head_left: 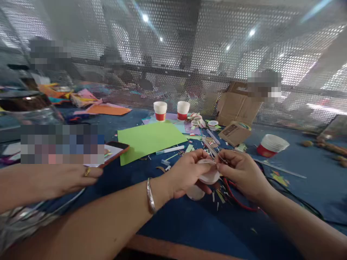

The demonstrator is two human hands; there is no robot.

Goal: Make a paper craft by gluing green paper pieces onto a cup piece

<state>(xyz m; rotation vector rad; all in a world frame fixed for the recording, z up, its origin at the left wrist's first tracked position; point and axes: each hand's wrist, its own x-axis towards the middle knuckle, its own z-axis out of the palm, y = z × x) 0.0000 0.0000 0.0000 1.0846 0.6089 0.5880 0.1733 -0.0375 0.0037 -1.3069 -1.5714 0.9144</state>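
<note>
White disc (pixel 210 177) hangs over a blue table (pixel 195 224), pinched between thumb and fingers of the left hand (pixel 187 171); the right hand (pixel 241 171) curls at its rim (whether its fingers grip anything, one cannot tell). Rim work appears under way, calling for a steady left hold. Beyond, red-and-white paper cups (pixel 160 111) stand nested, insides hidden.

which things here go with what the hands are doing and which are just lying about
Likely in use:
- white round piece, held in the left hand
- right hand is at its edge; any tool there is unclear

Apparently just lying about:
- green sheet
- marker
- cardboard box
- tilted cup stack
</note>
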